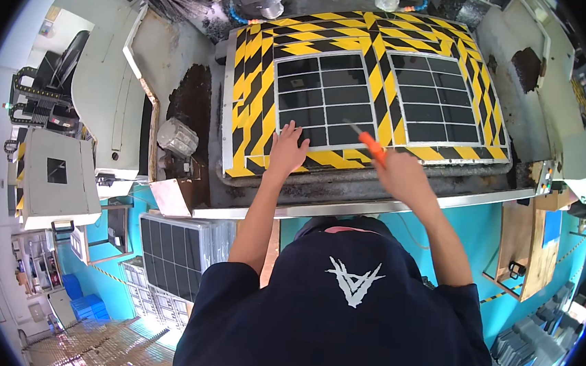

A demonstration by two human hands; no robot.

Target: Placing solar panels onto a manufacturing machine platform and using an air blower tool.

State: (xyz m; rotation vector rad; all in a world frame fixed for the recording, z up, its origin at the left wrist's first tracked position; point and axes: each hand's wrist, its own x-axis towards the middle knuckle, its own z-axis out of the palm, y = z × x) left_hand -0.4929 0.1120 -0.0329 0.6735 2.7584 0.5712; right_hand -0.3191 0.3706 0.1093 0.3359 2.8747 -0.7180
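My left hand (288, 152) lies with fingers spread on the lower left corner of a black panel (303, 85) split into cells by white lines. My right hand (404, 179) is closed around the orange handle of a screwdriver (371, 145). Its thin metal shaft points up and left, over the same panel near its lower right corner. I cannot tell whether the tip touches the panel. A second, similar black panel (432, 96) sits to the right. Both are set in a bed covered with yellow and black striped tape (250, 137).
Machine heads (271, 8) hang above the bed's far edge. Grey machine walls with brown grime flank it, and a metal ledge (346, 210) runs along the front. A stack of gridded panels (170, 256) stands at lower left, a wooden stand (541, 261) at right.
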